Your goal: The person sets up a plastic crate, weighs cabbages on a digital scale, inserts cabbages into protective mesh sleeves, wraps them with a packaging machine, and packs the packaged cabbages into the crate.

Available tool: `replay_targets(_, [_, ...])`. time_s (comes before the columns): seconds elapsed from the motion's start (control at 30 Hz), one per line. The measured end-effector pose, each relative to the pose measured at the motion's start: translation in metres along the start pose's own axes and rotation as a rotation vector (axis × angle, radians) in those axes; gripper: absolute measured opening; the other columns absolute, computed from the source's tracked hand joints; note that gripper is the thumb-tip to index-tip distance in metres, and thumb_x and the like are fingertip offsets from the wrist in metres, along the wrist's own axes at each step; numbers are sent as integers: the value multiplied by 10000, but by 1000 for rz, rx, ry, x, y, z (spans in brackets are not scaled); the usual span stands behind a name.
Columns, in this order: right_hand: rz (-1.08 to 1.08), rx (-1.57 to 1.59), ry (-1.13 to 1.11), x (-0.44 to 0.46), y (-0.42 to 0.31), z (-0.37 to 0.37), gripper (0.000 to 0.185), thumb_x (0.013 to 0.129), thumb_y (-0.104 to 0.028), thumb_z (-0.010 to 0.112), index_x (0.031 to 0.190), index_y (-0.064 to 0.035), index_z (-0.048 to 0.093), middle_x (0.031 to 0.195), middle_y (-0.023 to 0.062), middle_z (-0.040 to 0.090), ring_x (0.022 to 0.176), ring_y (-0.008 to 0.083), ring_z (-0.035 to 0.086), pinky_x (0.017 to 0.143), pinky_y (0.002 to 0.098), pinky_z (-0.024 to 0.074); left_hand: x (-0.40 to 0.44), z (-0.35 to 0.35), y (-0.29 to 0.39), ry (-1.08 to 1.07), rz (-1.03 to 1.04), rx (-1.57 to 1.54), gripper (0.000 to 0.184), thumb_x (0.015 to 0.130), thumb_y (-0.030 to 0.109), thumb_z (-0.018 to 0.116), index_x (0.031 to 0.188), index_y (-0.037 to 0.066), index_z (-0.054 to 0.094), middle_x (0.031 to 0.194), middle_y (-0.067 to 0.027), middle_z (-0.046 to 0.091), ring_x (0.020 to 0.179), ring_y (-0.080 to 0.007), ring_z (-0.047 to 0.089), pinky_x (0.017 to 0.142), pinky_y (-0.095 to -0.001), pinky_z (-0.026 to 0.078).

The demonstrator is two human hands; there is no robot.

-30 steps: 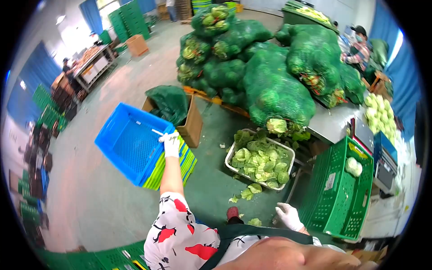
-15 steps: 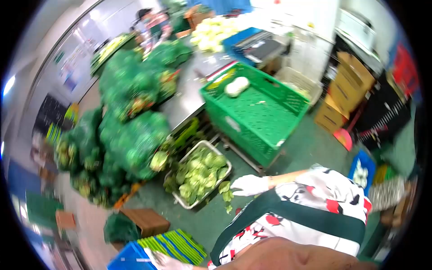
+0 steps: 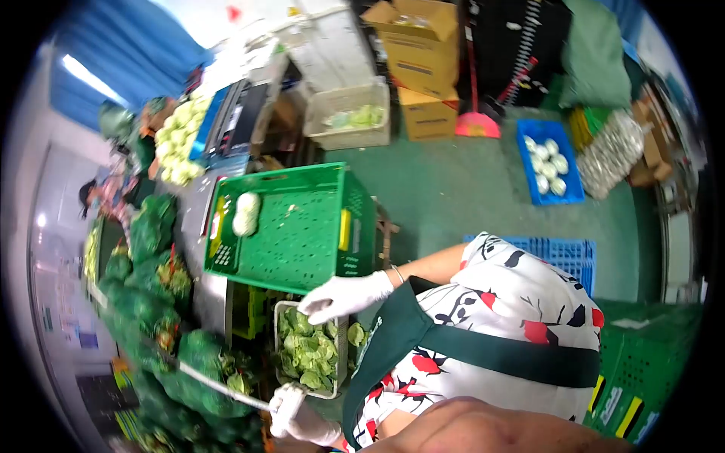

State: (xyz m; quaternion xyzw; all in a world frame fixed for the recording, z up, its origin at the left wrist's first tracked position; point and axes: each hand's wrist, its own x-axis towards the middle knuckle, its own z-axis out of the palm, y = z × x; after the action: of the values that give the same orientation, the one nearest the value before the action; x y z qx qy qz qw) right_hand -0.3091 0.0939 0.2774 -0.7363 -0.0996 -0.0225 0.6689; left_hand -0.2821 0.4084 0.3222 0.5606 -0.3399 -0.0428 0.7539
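Observation:
My left hand (image 3: 294,415), in a white glove, is closed around one end of a long, thin, pale stick (image 3: 223,389). The stick slants up and left across green net sacks of cabbages (image 3: 204,374); whether it touches them I cannot tell. My right hand (image 3: 340,296), also gloved in white, is by the near corner of a large green crate (image 3: 291,226). Its fingers are loosely bent and apart, with nothing visible in them. Below it is a pale bin (image 3: 341,355) full of loose cabbage leaves (image 3: 308,351). One pale cabbage (image 3: 246,214) lies in the green crate.
A metal table (image 3: 192,211) carries a heap of pale cabbages (image 3: 181,140). Cardboard boxes (image 3: 423,68), a pink dustpan (image 3: 477,125) and a blue crate of white vegetables (image 3: 545,170) stand beyond. Another person (image 3: 113,192) is at the far left.
My view has turned to the right, so the crate and sacks appear further left. My left hand has come up with the stick, now plainly seen. My right hand is nearer the green crate.

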Motion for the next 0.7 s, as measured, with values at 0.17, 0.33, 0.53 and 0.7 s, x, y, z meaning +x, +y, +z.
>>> replay_targets(0.17, [-289, 603, 130, -34, 4, -91, 665, 990, -411, 580, 1485, -33, 349, 1422, 169, 513, 1294, 259, 522, 1090, 398, 423, 64, 77, -63, -307, -367, -276, 471, 851, 392, 696, 971, -59, 629, 897, -154, 611, 761, -286, 576, 705, -407, 494])
replay_targets(0.33, [-332, 1365, 436, -92, -3, -190, 541, 1041, -398, 462, 1328, 61, 447, 1292, 229, 572, 1197, 355, 580, 1034, 473, 472, 120, 167, -98, -783, -719, -373, 580, 809, 516, 737, 989, -30, 666, 886, -161, 649, 801, -275, 595, 677, -390, 496])
replay_targets(0.53, [-479, 1203, 1040, -184, 38, -248, 405, 1049, -305, 467, 1228, 48, 555, 1150, 181, 643, 1083, 304, 634, 949, 433, 527, 167, 201, -182, -843, -944, -448, 629, 787, 501, 696, 1001, -88, 647, 929, -214, 684, 826, -314, 671, 788, -413, 539])
replay_targets(0.7, [-356, 750, 1430, -241, 24, -292, 346, 1029, -245, 520, 1206, 43, 597, 1049, 137, 683, 982, 244, 683, 881, 362, 545, 224, 245, -246, -553, -1116, -536, 406, 999, 371, 475, 1039, -13, 601, 785, -100, 626, 740, -216, 614, 791, -403, 498])
